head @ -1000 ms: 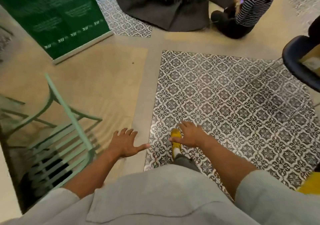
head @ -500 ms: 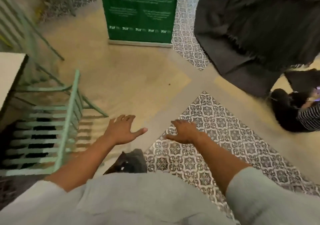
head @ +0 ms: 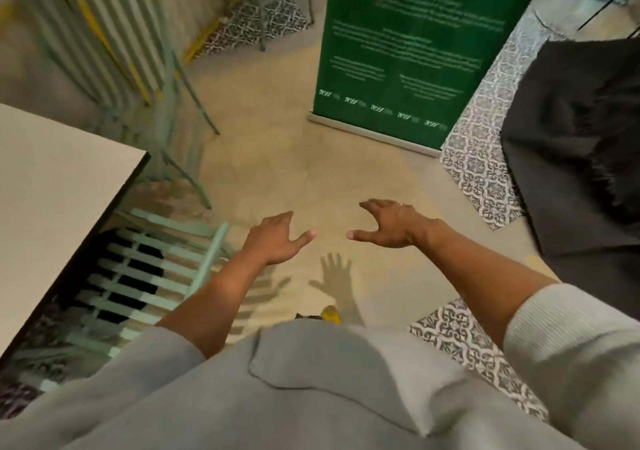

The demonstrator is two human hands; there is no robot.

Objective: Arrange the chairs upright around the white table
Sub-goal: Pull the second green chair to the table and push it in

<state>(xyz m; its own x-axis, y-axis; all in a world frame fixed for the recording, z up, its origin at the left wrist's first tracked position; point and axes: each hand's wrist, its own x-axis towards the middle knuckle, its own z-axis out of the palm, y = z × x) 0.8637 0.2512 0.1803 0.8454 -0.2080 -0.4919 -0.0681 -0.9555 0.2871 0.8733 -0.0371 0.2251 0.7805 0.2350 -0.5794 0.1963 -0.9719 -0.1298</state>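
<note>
Head view: both hands held out over bare tan floor [head: 277, 172], palms down, holding nothing. Left hand [head: 277, 240] has its fingers spread loose, just beside the top rail of a mint green slatted chair [head: 138, 276]. That chair lies tipped over on the floor, partly under the near corner of the white table [head: 52, 190] at the left edge. Right hand [head: 388, 223] is slack too, fingers curled a little, apart from any object. A second green chair [head: 114, 51] is beyond the table's far corner, blurred, so upright or tilted cannot be told. Green banner [head: 415, 51] stands on the floor ahead. Dark beanbag [head: 581, 138] at right. Patterned tiles [head: 481, 159] beside the banner.
</note>
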